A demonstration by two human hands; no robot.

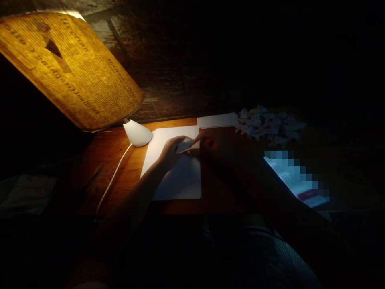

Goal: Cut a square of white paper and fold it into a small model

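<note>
A small piece of white paper (184,145) is held up between my two hands, above a stack of larger white sheets (177,186). My left hand (171,152) grips its left side, thumb on top. From the right, my right hand (209,143) closes on the other edge with its fingers; most of this hand lies in shadow. Whether the piece has a crease or fold cannot be made out.
A lit lamp with a printed shade (75,68) and white base (136,132) stands at left, its cord (116,176) trailing forward. Paper strips (218,120) and a heap of folded paper pieces (269,124) lie behind. A glowing phone screen (288,178) is at right, scissors (93,178) at left.
</note>
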